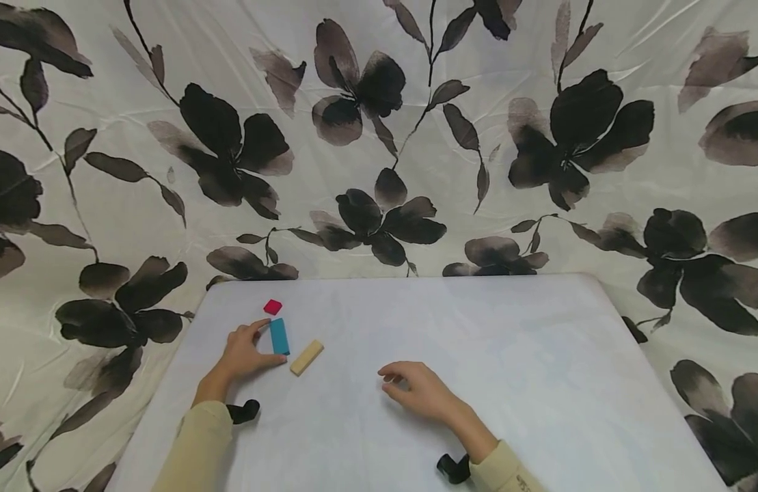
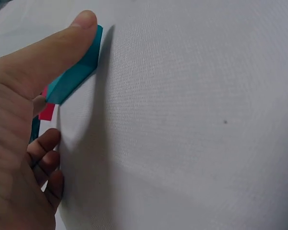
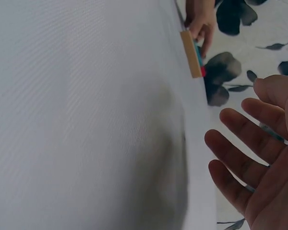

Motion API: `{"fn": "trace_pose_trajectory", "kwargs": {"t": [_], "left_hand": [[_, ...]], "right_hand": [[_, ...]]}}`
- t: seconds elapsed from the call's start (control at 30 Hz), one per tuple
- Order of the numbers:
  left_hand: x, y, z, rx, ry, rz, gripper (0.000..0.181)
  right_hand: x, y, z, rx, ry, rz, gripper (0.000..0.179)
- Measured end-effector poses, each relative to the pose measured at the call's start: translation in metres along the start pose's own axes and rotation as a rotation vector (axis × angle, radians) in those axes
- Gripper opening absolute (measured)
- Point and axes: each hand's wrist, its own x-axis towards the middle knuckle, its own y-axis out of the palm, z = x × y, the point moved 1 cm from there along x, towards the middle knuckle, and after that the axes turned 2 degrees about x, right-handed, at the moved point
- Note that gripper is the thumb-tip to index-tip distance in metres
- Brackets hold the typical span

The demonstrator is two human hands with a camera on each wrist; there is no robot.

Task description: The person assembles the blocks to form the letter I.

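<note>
At the table's left side, the left hand [image 1: 243, 352] holds a blue block [image 1: 279, 336] by its two ends, thumb at the near end and index finger at the far one. In the left wrist view the thumb [image 2: 62, 52] covers part of this blue block [image 2: 74, 79]. Just beyond it lies a small red block [image 1: 272, 307], partly hidden behind the hand in that view. A tan wooden block [image 1: 307, 358] lies slantwise to the right of the blue one. The right hand [image 1: 422, 391] hovers near the table's middle with loosely bent fingers, holding nothing.
A white cloth covers the table [image 1: 508, 342], whose far edge meets a floral curtain [image 1: 477, 171]. Black devices are strapped at the left wrist [image 1: 245, 411] and the right wrist [image 1: 454, 469].
</note>
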Motion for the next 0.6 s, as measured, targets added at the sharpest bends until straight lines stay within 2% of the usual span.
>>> {"fn": "trace_pose_trajectory", "kwargs": {"t": [0.17,0.3,0.6], "left_hand": [[0.003,0.001,0.000,0.020,-0.019,-0.004,0.111],[0.005,0.000,0.000,0.033,-0.030,0.001,0.112],[0.002,0.004,0.000,0.032,-0.034,0.002,0.108]], "right_hand": [[0.009,0.005,0.003,0.034,-0.014,-0.003,0.029],[0.018,0.007,0.000,0.051,0.006,-0.005,0.027],[0.022,0.010,-0.005,0.083,0.026,-0.032,0.027]]}}
